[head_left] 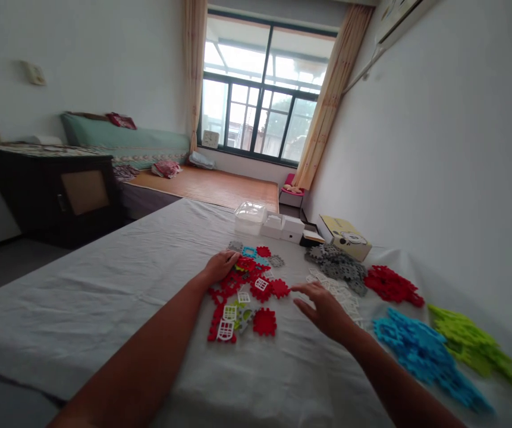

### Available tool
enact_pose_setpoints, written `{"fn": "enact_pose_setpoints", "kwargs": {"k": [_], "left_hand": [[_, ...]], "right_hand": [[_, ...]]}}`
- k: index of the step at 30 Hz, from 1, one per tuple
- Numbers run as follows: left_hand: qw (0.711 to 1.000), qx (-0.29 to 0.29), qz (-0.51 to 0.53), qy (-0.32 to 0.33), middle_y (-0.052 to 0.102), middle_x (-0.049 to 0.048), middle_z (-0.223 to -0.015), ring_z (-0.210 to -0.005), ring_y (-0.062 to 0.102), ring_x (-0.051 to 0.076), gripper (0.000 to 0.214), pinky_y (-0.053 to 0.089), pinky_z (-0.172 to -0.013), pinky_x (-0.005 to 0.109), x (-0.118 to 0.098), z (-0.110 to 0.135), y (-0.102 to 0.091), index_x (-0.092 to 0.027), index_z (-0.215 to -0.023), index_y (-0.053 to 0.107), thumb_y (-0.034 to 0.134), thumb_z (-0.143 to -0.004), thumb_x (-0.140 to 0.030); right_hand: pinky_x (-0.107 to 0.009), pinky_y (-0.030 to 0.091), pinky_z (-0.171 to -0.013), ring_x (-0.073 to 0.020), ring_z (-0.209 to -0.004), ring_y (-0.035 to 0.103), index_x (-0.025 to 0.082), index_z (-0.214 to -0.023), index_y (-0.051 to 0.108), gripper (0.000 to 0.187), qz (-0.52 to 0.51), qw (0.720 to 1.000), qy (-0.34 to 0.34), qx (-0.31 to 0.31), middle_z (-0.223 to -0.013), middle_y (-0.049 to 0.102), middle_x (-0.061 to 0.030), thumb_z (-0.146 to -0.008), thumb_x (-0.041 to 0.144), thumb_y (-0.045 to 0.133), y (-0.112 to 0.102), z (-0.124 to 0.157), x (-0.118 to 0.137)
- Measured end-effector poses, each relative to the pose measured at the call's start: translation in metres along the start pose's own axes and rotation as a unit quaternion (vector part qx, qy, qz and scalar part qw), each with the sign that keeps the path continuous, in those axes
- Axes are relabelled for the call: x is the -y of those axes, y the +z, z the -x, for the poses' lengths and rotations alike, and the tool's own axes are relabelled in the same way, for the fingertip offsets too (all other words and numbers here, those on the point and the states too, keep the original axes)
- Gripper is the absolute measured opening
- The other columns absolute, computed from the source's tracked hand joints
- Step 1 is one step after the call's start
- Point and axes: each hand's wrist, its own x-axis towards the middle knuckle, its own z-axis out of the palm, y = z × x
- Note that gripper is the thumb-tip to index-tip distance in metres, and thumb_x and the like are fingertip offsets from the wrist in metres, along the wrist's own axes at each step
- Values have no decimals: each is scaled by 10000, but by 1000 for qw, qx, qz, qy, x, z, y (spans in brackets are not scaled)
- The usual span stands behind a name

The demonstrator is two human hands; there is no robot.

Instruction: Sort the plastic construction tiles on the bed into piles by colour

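My left hand rests palm down on the left edge of a flat joined cluster of red, white, blue and grey interlocking tiles on the white sheet; its fingers curl over the red pieces. My right hand hovers just right of the cluster, fingers spread and empty, its fingertips near a red tile. A loose red tile lies at the cluster's near side.
Sorted tile piles lie to the right: grey, white, red, blue, green. A clear plastic tub, white boxes and a cardboard box stand behind. A dark cabinet stands at left.
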Motion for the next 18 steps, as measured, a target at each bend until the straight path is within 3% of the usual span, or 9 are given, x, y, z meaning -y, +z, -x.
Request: {"fn": "enact_pose_setpoints", "kwargs": {"k": [2,4,7,14,18], "left_hand": [[1000,-3,7,-3,681,42,-1006,-947,593,195,449,425,-839,272,-1,1,-1,-216,-965,670,298,-871,-449],[1000,-8,9,-5,688,35,-981,-931,599,194,442,428,-828,268,-2,2,-1,-223,-951,676,302,-871,-444],[1000,-10,6,-5,692,32,-959,-918,602,190,445,427,-823,263,-2,1,-1,-224,-930,680,295,-875,-439],[1000,1,5,6,687,30,-966,-927,593,188,460,418,-844,267,1,-2,-1,-217,-946,668,276,-875,-447],[1000,7,12,9,680,32,-997,-932,593,193,482,426,-828,262,3,-3,-2,-219,-971,664,268,-868,-473]], "right_hand": [[-368,424,-891,-214,-1025,537,214,-1121,580,329,32,999,-35,10,-1104,627,-78,-835,345,484,26,-22,15],[-390,404,-906,-237,-1054,514,185,-1160,556,380,67,997,-23,16,-1125,614,-107,-818,348,520,44,-39,18],[-380,409,-888,-239,-1038,513,195,-1144,562,384,83,996,-14,41,-1111,615,-99,-788,339,564,55,-51,16],[-373,352,-974,-215,-1152,435,236,-1222,487,504,94,994,-44,-13,-1258,513,-65,-731,144,556,34,-31,14],[-371,366,-973,-216,-1128,474,199,-1196,502,450,95,994,-13,-53,-1205,548,-83,-757,278,554,-1,-18,-27]]}}
